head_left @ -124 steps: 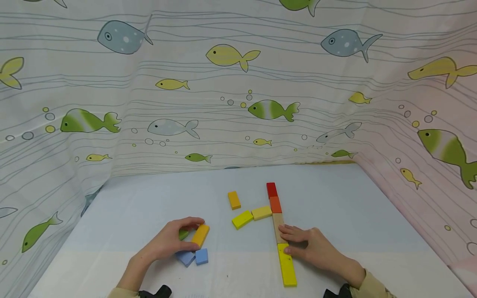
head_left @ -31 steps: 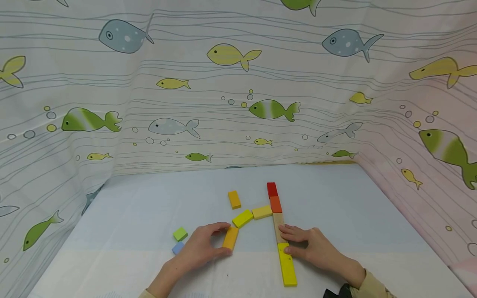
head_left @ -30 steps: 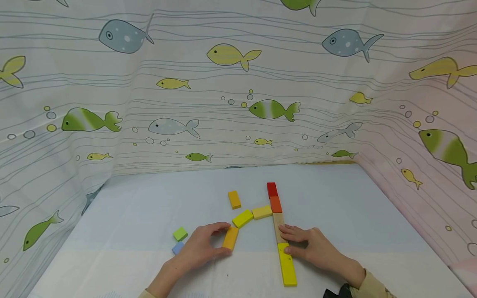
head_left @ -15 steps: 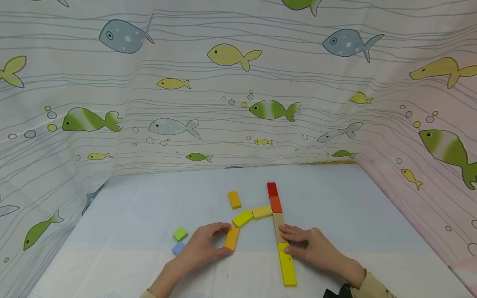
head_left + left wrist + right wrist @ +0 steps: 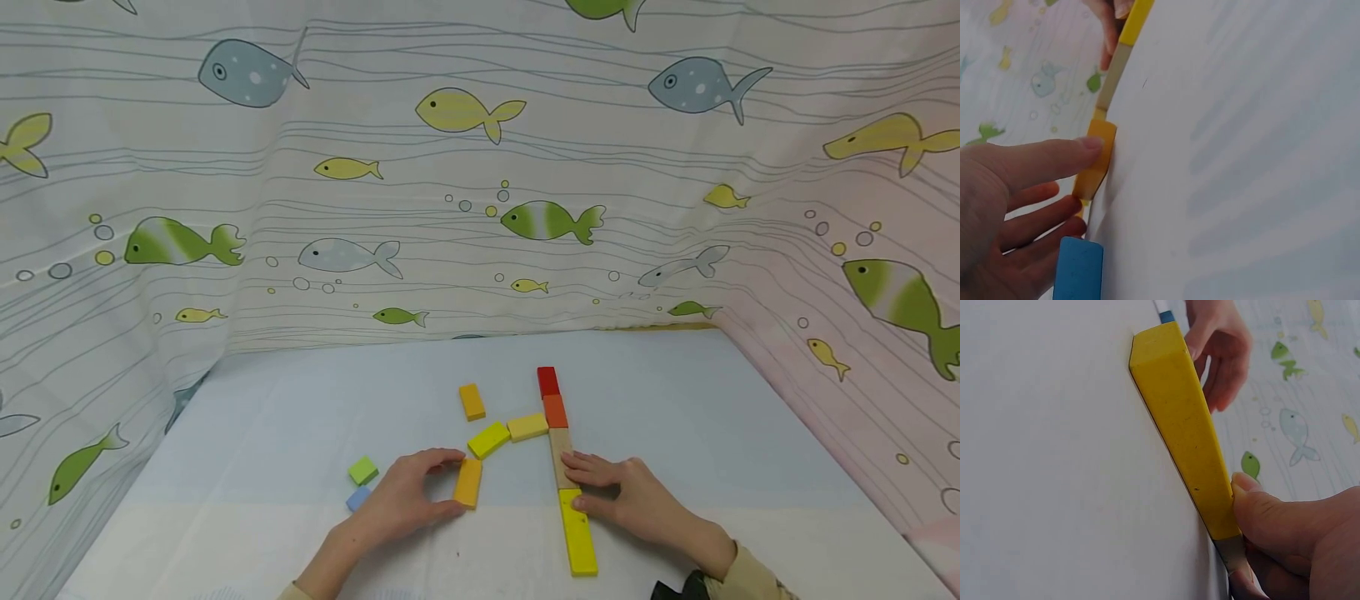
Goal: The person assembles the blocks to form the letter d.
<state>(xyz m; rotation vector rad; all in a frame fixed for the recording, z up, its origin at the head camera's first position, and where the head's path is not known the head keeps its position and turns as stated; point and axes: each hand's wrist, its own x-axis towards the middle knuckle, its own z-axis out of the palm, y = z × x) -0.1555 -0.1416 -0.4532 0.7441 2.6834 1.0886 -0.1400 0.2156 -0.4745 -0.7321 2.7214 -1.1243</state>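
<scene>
Thumb and fingers of my left hand point(image 5: 408, 492) pinch the two ends of an orange block point(image 5: 468, 485), which lies on the table; the left wrist view shows the thumb on its near end. Its far end is close to a bright yellow block point(image 5: 489, 440); whether they touch I cannot tell. A pale yellow block point(image 5: 528, 427) links that one to a straight row: red block point(image 5: 548, 382), orange-red block point(image 5: 555, 412), plain wooden block point(image 5: 560, 458), long yellow block point(image 5: 1179, 419). My right hand point(image 5: 637, 500) rests against the row's right side, fingers at the wooden block, thumb at the yellow one.
A small orange block point(image 5: 472, 402) lies apart behind the curve. Left of my left hand sit a green block point(image 5: 363, 471) and a blue block point(image 5: 358, 498), partly hidden. The white table point(image 5: 300, 400) is enclosed by a fish-print curtain point(image 5: 450, 233).
My left hand has carried the orange block rightward from the loose blocks to the bright yellow block. Lately the orange block has turned slightly and come nearer. My right hand has stayed still.
</scene>
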